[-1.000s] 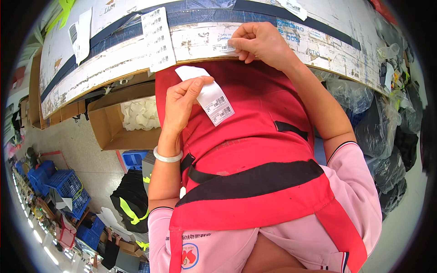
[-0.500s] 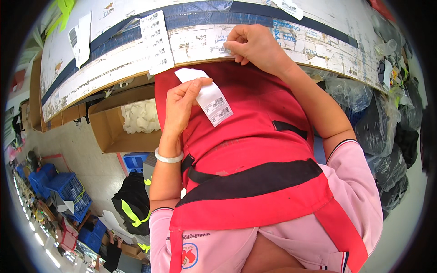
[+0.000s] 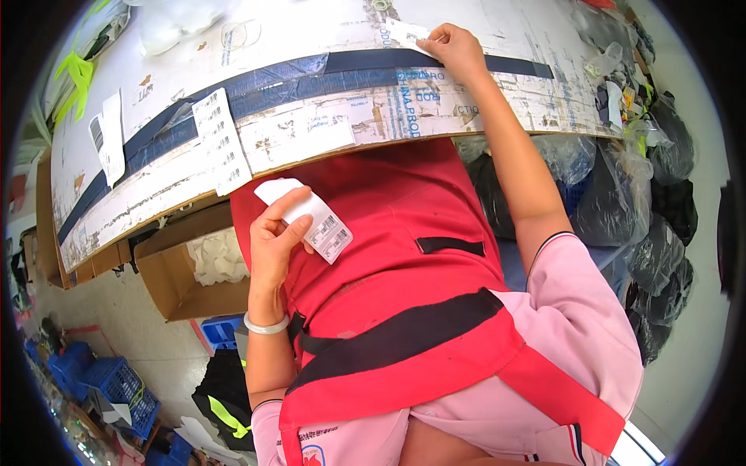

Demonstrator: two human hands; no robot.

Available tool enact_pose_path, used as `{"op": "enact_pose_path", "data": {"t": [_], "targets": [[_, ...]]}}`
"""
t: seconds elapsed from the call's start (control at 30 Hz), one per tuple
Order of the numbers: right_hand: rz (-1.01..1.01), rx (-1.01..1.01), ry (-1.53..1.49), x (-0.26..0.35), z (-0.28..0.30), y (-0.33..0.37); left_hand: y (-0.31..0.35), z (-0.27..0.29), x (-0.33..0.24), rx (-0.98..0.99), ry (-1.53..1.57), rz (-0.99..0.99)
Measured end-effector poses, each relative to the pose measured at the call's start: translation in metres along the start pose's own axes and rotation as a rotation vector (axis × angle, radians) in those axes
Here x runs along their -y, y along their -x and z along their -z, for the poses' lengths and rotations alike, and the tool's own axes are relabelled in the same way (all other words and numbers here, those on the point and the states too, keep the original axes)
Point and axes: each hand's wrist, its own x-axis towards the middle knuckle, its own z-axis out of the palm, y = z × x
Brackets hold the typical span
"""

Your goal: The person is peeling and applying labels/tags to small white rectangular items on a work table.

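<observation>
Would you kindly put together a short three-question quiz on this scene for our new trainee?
1. True or false: the left hand holds a stack of white barcode labels in front of the red apron.
2. The right hand rests on: A) the open cardboard box, B) a small white label on the worktable, C) the blue crate.
3. Fill in: on the left wrist sits a pale ____.

Key
1. True.
2. B.
3. Bangle.
</observation>
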Motion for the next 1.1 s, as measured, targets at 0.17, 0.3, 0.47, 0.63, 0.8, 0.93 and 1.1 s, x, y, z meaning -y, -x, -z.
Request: {"op": "enact_pose_path", "data": {"t": [0.17,0.3,0.47,0.63,0.8,0.93,1.1], "targets": [[-0.012,-0.067,0.169,0.012,-0.004,0.010,0.000,-0.005,0.002,-0.108,-0.105,0.021],[0.163,0.121,-0.230,0.061,-0.005,0.077,0.000,-0.002,0.008,-0.103,-0.051,0.005],[-0.058,1.161,-0.561,0.129,-0.013,0.159,-0.005,-0.005,0.009,-0.121,0.020,0.005],[-0.234,1.016,-0.835,0.128,-0.033,0.175,-0.001,-0.008,0.006,-0.089,-0.004,-0.040],[-0.092,0.856,-0.868,0.135,-0.039,0.182,0.001,-0.001,0.011,-0.050,-0.055,0.002],[0.140,0.772,-0.751,0.134,-0.036,0.176,0.002,-0.004,0.011,-0.014,-0.087,0.004],[0.166,0.720,-0.664,0.136,-0.029,0.163,-0.004,0.012,0.026,0.026,-0.010,-0.067]]}}
